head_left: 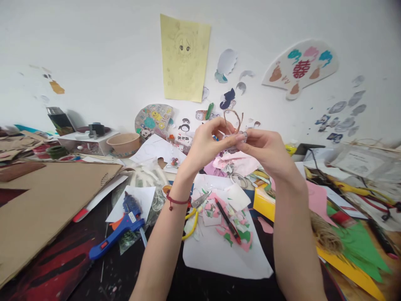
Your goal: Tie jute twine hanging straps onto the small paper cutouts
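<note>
Raised above the cluttered table, my left hand and my right hand meet, pinching a small paper cutout between thumbs and fingers. A loop of brown twine stands up from behind the cutout; how it joins the paper is hidden by my fingers. Below lies a white sheet strewn with pink and green paper scraps. On it rest a dark pen and yellow-handled scissors, the latter partly covered by my left forearm.
A blue glue gun lies left of my left forearm, near a large cardboard sheet. To the right are a twine roll, green paper and yellow-handled pliers. A clay-coloured bowl stands by the wall, which bears drawings and cutouts.
</note>
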A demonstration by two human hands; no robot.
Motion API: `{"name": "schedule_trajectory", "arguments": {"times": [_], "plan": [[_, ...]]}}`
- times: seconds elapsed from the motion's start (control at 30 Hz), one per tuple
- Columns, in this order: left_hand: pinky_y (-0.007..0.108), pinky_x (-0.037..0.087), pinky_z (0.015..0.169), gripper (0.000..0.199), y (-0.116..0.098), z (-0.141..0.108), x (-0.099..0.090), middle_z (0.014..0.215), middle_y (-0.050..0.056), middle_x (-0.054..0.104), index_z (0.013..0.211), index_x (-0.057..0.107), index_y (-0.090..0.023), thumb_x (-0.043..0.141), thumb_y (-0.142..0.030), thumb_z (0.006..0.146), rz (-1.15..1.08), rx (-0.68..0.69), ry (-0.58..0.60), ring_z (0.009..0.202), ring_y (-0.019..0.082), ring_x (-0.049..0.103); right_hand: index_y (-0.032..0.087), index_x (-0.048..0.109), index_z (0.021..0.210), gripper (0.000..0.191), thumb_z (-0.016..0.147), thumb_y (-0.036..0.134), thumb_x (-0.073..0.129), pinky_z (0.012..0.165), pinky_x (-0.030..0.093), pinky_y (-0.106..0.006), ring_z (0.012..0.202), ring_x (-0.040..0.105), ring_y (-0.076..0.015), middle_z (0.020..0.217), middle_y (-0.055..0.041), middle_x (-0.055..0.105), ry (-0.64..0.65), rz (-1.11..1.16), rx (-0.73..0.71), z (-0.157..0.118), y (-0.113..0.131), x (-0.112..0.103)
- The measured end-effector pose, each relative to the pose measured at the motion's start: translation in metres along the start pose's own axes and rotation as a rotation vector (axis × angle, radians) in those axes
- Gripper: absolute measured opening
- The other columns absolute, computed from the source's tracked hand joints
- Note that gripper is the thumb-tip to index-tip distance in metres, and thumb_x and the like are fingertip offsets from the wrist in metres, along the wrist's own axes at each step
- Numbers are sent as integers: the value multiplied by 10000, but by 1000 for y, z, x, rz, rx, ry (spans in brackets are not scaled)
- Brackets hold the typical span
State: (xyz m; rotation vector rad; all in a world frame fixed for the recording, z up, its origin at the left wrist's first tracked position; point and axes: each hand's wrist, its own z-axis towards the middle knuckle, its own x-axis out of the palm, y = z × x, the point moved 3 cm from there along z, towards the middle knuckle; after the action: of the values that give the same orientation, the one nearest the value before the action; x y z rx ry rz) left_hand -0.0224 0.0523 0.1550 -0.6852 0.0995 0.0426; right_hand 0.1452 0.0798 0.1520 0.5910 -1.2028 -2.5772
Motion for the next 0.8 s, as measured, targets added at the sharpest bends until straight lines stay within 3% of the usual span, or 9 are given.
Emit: {"name": "schedule_trajectory", "arguments": {"times": [0.2, 0.4, 0.53, 0.67, 0.8], "plan": [[238, 466, 670, 356, -10, -1, -3, 817, 31, 649, 844, 670, -156, 656, -504, 918, -4, 24, 88, 741, 103, 582, 191, 780, 899, 259, 752, 391, 854, 680, 532, -289, 744, 640, -155, 826, -34, 732, 63, 181, 57, 3, -13, -6], [240, 478, 676, 328, -20, -3, -1, 803, 29, 660, 807, 643, -166, 687, -475, 905, 33, 77, 110, 753, 111, 583, 165, 715, 748, 316, 746, 453, 845, 518, 387, -257, 527, 498, -107, 563, 17, 557, 186, 301, 95, 6, -17, 1], [252, 505, 703, 357, -30, -4, 1, 808, 35, 673, 795, 643, -168, 671, -505, 907, 88, 106, 78, 769, 121, 603, 161, 650, 633, 374, 735, 463, 846, 477, 332, -263, 493, 440, -100, 551, 11, 519, 249, 316, 72, 8, -16, 6], [252, 507, 687, 345, -36, -6, 3, 766, 20, 668, 796, 646, -167, 675, -492, 909, 72, 107, 81, 708, 104, 599, 161, 682, 688, 305, 749, 414, 841, 487, 351, -270, 463, 431, -95, 522, 21, 514, 309, 349, 63, 8, -16, 7], [249, 502, 652, 321, -38, -7, 5, 710, 3, 655, 799, 632, -171, 693, -469, 904, -42, 77, 87, 657, 96, 606, 165, 671, 699, 281, 732, 376, 854, 495, 342, -269, 473, 442, -97, 537, 25, 519, 276, 379, 86, 7, -15, 7]]}}
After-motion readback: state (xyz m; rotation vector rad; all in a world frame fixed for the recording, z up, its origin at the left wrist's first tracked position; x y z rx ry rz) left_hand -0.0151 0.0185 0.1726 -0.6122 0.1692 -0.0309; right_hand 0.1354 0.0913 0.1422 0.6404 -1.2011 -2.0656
